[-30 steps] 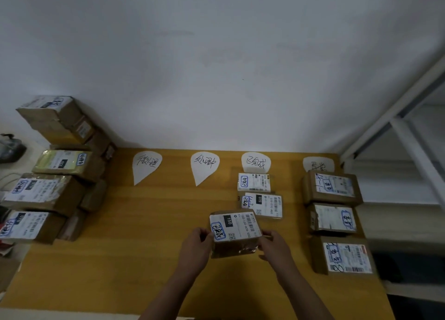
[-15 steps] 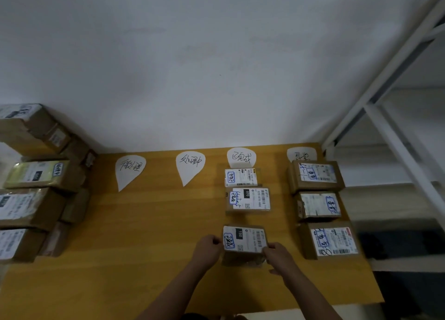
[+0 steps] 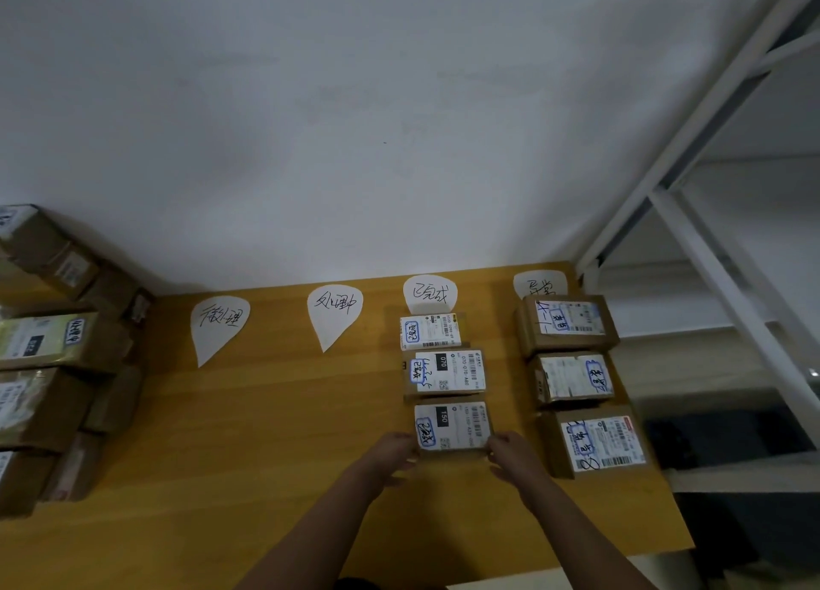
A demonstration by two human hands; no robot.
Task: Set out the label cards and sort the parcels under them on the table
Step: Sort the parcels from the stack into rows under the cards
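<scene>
One parcel (image 3: 452, 427), third below a label card (image 3: 429, 293) on the worktop (image 3: 266, 434), is gripped at its near corners by curled fingers of the left hand (image 3: 390, 454) and right hand (image 3: 510, 456).

On the table (image 3: 275, 434), four label cards (image 3: 220, 323) lie in a row mid-frame. Below the third card (image 3: 429, 292) sit three parcels (image 3: 443, 374), below the fourth three further parcels (image 3: 572, 379); a parcel pile (image 3: 49, 367) at the left edge.

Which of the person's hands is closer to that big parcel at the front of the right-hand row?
The right hand. It grips the small parcel at its right edge, just left of the big parcel; the left hand grips the opposite edge, farther off.
</scene>
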